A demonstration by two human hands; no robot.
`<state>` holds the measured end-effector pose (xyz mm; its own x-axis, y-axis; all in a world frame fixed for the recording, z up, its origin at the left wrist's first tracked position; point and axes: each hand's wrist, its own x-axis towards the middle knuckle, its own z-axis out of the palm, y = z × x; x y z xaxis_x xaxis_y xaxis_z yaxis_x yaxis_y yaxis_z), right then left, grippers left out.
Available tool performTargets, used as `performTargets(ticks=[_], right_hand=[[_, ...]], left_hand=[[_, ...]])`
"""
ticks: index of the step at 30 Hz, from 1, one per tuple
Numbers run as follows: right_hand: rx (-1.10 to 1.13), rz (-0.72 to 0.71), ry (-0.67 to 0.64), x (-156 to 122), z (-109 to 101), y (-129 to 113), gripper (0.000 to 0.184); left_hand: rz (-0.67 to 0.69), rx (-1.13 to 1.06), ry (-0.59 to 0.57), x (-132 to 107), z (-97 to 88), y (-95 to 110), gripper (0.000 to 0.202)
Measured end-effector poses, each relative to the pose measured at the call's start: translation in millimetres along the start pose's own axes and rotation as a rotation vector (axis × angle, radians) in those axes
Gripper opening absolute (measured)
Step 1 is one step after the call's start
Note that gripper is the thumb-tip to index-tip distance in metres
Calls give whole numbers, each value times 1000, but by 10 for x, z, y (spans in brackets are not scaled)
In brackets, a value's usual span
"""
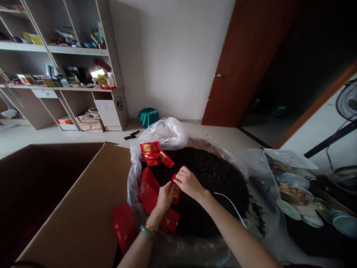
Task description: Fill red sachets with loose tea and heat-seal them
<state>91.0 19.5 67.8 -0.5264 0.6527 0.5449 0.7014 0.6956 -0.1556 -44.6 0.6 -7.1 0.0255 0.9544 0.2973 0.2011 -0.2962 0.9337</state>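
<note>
A small red packet with a gold label [176, 194] is held between my two hands above a heap of dark, dry, tea-like leaves [214, 167]. My left hand [165, 197] grips its left side, fingers closed. At the packet's top edge my right hand [189, 182] pinches with thumb and fingers. Whether the packet's top is unsealed, I cannot tell. Several similar red packets [153, 152] lie in a pile on the far left of the leaves. Larger red wrappers [147, 190] lie beside and under my left forearm. Clear plastic sheeting [174, 130] surrounds the leaves.
A large open cardboard box [83, 201] stands at left, with a red bag [124, 225] by its side. A white cable [232, 206] crosses the leaves near my right forearm. At right are a tub of brown pieces [294, 191] and a fan [347, 100].
</note>
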Motion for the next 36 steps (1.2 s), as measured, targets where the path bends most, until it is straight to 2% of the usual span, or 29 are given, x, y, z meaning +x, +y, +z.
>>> performTargets(ticks=[2,4,9,12,15,20,24,26,28,30,33,36], right_hand=[[15,-30,-21,-36,-39,27,19],[51,10,-4,-104,-93,63,18],[304,339,52,-265,-228,114,15],[508,511,-47,-285,-235,108,19],[544,606,-144,-282,-191,108,20],[539,609,-123,-328,-71,118,13],[727,577,-195,-352,9,124,20],[790,558,-207,-343,35,130,23],[761,587,-179,-329,51,136,25],[702,623,-147,-318,58,138,25],[690,580,-162,-313,54,130,23],[672,500,-202,-319,53,114,21]], left_hand=[[-6,-5,10,1,3,9,35],[-26,-19,20,9,0,25,34],[-95,-91,77,47,-33,33,32],[-112,-103,70,54,-47,18,32],[-99,-84,57,40,-46,33,32],[-76,-58,73,31,-59,97,32],[-63,-21,75,52,-81,84,34],[-15,34,93,47,-77,73,31],[105,152,163,20,-61,79,29],[260,332,224,-23,-38,104,40],[403,601,153,-87,-11,146,59],[410,746,77,-115,-11,155,59]])
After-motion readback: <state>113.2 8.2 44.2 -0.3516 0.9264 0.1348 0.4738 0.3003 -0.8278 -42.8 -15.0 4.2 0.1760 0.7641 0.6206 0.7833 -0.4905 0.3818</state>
